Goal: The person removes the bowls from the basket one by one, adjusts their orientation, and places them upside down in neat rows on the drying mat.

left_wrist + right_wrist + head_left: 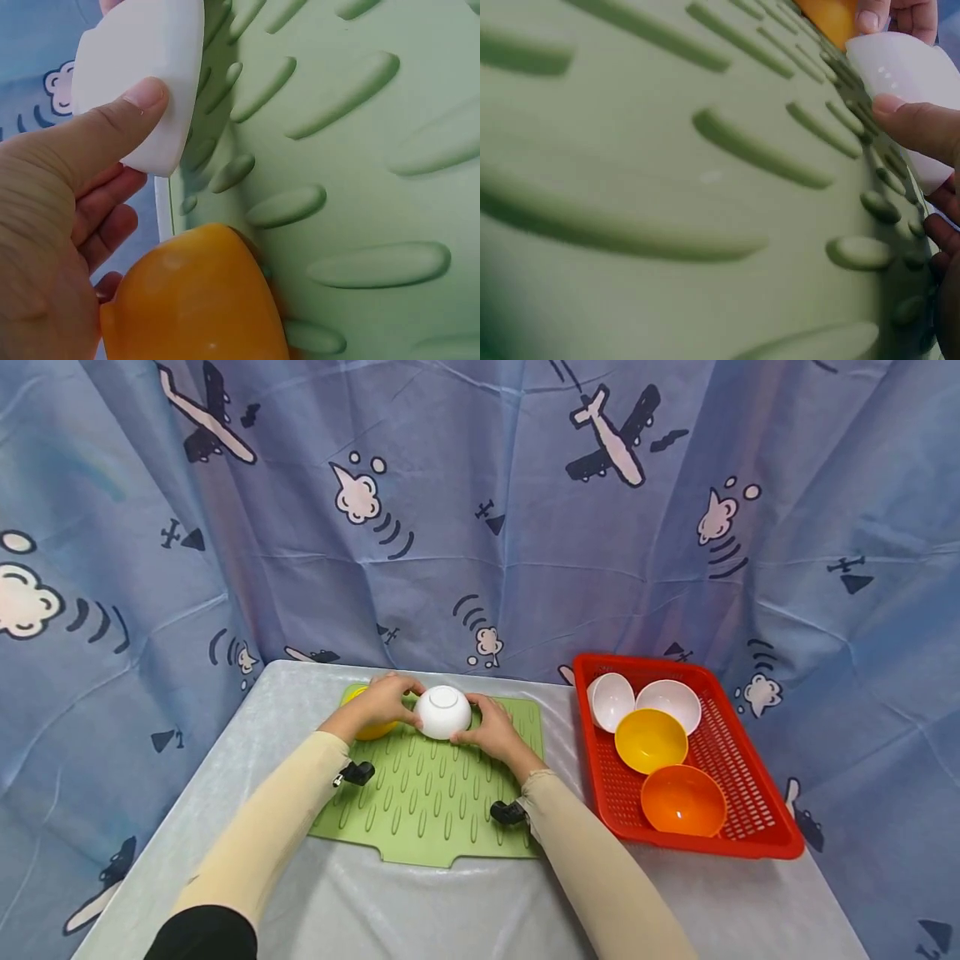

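Note:
A white bowl (pixel 443 713) is upside down over the far part of a green drying mat (pixel 420 839). My left hand (pixel 381 702) grips its left side, thumb on the outer wall in the left wrist view. From the right, my right hand (pixel 497 732) holds the same bowl, its thumb (pixel 911 124) against the wall in the right wrist view. Whether the rim touches the mat, I cannot tell. An upside-down yellow bowl (pixel 195 300) sits on the mat beside my left hand, which partly hides it in the head view.
A red basket (pixel 588 760) on the right of the table holds two white bowls (pixel 669 703), a yellow bowl (pixel 651 741) and an orange bowl (pixel 683 802). Behind the table hangs a blue patterned curtain (pixel 435 468). Ridges (pixel 352 97) cover the mat.

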Motion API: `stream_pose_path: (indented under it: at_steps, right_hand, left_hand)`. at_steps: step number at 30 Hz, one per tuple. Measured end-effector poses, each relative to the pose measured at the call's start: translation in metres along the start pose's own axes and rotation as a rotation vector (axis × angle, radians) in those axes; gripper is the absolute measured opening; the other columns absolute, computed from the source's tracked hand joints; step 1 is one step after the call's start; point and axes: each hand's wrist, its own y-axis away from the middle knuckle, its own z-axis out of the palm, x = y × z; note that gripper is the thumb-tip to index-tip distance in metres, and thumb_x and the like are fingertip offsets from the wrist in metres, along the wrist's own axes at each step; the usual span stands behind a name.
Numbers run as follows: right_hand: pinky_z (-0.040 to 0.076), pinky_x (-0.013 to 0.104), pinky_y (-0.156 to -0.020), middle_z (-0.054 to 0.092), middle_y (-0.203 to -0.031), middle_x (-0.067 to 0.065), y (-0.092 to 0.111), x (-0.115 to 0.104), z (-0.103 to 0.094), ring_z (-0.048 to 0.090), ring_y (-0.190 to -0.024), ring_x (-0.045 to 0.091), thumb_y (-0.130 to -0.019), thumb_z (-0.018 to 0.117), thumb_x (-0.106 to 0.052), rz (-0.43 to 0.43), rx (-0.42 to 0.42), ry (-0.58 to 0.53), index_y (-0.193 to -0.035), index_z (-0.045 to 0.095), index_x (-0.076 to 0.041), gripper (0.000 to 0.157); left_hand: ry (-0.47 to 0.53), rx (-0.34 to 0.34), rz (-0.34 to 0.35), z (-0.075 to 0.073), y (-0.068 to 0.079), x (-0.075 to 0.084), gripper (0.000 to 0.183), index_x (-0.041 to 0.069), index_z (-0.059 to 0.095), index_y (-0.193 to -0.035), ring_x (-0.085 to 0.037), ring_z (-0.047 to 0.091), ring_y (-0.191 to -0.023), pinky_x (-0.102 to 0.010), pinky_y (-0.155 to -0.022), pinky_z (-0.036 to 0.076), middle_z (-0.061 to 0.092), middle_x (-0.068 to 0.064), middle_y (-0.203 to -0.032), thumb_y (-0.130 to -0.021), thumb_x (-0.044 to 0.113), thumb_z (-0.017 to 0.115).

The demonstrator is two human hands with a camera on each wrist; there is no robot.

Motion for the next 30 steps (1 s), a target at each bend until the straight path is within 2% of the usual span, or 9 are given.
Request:
stream_pose_path:
  at_steps: [9,16,20,23,30]
  right_hand:
    - [0.021,0.056,-0.118,0.051,-0.153,0.011,-0.002,0.003,-0.003,0.041,-0.141,0.034,-0.075,0.093,-0.031,-0.018,-0.032,0.057,-0.151,0.048,-0.011,0.091]
    - [0.022,0.057,-0.117,0.050,-0.153,0.012,-0.004,-0.001,-0.004,0.041,-0.141,0.035,-0.074,0.094,-0.032,0.002,-0.039,0.114,-0.150,0.049,-0.012,0.090]
    - [0.023,0.055,-0.116,0.050,-0.153,0.010,-0.004,-0.001,-0.004,0.041,-0.140,0.034,-0.074,0.093,-0.032,0.014,-0.046,0.123,-0.150,0.049,-0.014,0.090]
    - [0.024,0.056,-0.115,0.050,-0.153,0.010,-0.003,0.000,-0.004,0.042,-0.139,0.034,-0.074,0.094,-0.032,0.014,-0.038,0.118,-0.150,0.050,-0.014,0.089]
    - [0.023,0.058,-0.115,0.049,-0.155,0.011,-0.001,0.002,-0.002,0.041,-0.140,0.035,-0.076,0.092,-0.034,-0.008,-0.037,0.105,-0.151,0.049,-0.013,0.089]
  left_hand:
    - [-0.091,0.004,0.002,0.005,-0.004,0.003,0.055,0.016,0.073,-0.122,-0.025,0.049,-0.120,-0.049,-0.101,0.024,0.072,0.000,-0.122,-0.074,0.034,0.093]
    - [-0.110,-0.025,-0.014,0.001,-0.008,0.009,0.056,0.015,0.072,-0.122,-0.027,0.049,-0.120,-0.053,-0.106,0.023,0.072,0.000,-0.123,-0.075,0.039,0.091]
    - [-0.093,-0.002,-0.001,-0.002,-0.011,0.016,0.063,0.012,0.069,-0.128,-0.028,0.049,-0.121,-0.053,-0.106,0.024,0.069,-0.003,-0.128,-0.077,0.043,0.089]
    - [-0.039,0.035,0.022,-0.002,-0.014,0.023,0.067,0.008,0.066,-0.133,-0.029,0.048,-0.121,-0.053,-0.105,0.025,0.066,-0.007,-0.131,-0.080,0.043,0.088]
    - [-0.006,0.058,0.023,0.011,-0.020,0.029,0.056,0.013,0.068,-0.131,-0.027,0.048,-0.116,-0.052,-0.104,0.028,0.063,-0.006,-0.126,-0.086,0.042,0.083]
